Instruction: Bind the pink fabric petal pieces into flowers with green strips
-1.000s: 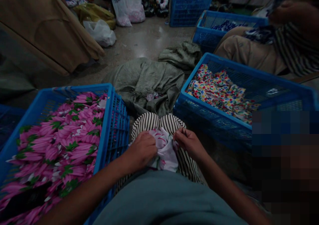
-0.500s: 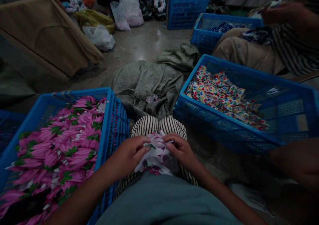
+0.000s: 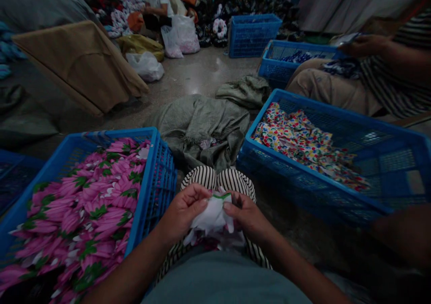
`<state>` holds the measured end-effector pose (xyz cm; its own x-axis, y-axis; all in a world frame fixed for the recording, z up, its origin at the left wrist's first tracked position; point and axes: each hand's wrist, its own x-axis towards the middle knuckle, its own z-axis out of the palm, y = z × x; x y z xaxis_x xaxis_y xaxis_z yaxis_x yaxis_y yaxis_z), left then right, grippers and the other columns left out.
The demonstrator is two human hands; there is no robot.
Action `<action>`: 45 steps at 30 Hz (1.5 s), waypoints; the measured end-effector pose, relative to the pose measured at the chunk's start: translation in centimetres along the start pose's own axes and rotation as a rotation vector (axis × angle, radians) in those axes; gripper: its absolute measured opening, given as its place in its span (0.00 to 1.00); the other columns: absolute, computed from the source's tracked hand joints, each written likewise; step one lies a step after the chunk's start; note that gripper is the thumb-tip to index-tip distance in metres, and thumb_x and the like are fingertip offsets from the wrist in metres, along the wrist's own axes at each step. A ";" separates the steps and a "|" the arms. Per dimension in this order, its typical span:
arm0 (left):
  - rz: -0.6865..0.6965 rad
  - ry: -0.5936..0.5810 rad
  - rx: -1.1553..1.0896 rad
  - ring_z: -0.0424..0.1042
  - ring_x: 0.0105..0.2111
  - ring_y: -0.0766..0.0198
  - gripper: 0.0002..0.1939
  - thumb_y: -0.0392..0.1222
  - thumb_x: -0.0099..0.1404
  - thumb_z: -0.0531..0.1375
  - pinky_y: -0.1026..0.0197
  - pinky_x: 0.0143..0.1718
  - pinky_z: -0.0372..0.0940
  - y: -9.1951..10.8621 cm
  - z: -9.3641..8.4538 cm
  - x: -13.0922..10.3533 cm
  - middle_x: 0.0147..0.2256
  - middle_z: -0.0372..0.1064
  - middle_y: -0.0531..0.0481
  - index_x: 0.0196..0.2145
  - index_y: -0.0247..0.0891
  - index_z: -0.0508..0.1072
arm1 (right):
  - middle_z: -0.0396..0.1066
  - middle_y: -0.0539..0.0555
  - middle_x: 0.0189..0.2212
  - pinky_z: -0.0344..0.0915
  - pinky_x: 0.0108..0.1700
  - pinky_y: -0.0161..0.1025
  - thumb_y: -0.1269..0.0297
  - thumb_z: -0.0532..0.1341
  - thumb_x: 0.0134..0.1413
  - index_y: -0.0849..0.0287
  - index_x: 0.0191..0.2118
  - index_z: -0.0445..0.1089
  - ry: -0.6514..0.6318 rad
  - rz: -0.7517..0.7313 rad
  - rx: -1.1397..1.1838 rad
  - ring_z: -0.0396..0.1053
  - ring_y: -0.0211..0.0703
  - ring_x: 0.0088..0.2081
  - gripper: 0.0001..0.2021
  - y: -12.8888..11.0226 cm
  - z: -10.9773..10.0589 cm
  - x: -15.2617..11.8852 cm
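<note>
Above my lap, a white cloth piece [image 3: 210, 214] with a green edge is stretched between my two hands. My left hand [image 3: 188, 207] pinches its left end between thumb and fingers. The right end is pinched by my right hand [image 3: 244, 212]. Under it, more white and pink pieces [image 3: 218, 240] lie on my lap over black-and-white striped fabric [image 3: 236, 180]. To the left, a blue crate [image 3: 153, 160] holds many pink petal-shaped pieces [image 3: 101, 191] with green tips.
At the right, a blue crate [image 3: 336, 111] holds colourful printed cloth [image 3: 296, 138]. A grey-green sack [image 3: 202, 120] lies ahead on the floor. A person in striped clothing [image 3: 380, 75] sits at the right. Farther back are blue crates [image 3: 254, 37], plastic bags [image 3: 182, 34] and another person [image 3: 158, 3].
The white piece with the green edge is now raised and held taut between both hands, where before they were over the loose petals. The view has tilted up slightly.
</note>
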<state>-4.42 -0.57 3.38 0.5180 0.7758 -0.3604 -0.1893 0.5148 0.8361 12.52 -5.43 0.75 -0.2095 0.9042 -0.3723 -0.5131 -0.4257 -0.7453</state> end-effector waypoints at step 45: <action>0.046 -0.042 0.213 0.64 0.25 0.69 0.08 0.42 0.51 0.63 0.67 0.27 0.58 1.0 3.7 0.3 0.25 0.67 0.53 0.27 0.35 0.73 | 0.65 0.50 0.23 0.57 0.28 0.34 0.58 0.49 0.56 0.58 0.34 0.69 -0.084 -0.597 -0.862 0.62 0.39 0.25 0.13 -3.4 -0.6 -1.4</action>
<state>-1.37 -1.20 5.66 0.5477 0.7785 -0.3065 -0.0354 0.3876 0.9212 15.05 -5.27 3.51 -0.1922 0.9607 0.2005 0.2073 0.2394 -0.9485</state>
